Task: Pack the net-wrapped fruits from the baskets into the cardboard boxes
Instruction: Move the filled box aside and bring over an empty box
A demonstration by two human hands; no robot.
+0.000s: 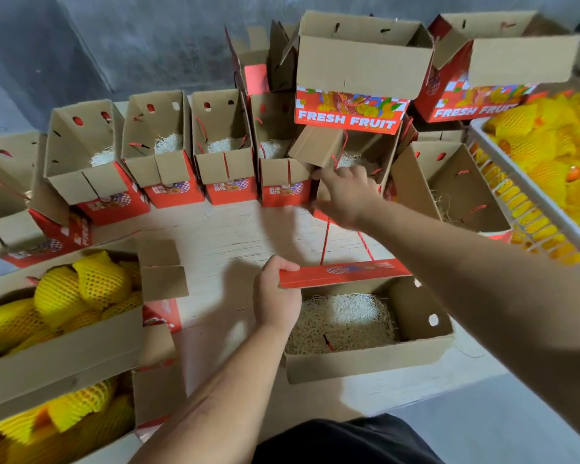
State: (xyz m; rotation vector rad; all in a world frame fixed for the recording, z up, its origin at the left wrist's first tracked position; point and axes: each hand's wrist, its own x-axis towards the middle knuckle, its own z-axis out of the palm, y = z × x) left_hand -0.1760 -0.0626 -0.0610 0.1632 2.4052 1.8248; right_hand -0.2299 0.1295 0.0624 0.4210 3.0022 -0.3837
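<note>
An open cardboard box [419, 349] lined with shredded paper stands in front of me. My left hand [275, 296] grips the left end of its red flap [342, 273]. My right hand [347, 194] is raised beyond it and pinches the box's red rope handle [325, 241], pulling it up from the flap. Fruits in yellow foam net [549, 152] fill a white basket [529, 189] at the right. More netted fruits [81, 289] lie in two cardboard boxes at the lower left.
A row of several open red-and-brown boxes [168, 162] with paper filling lines the far side of the pale wooden surface [221, 242]. Two "FRESH FRUIT" boxes [352, 88] are stacked higher behind. A grey wall stands at the back.
</note>
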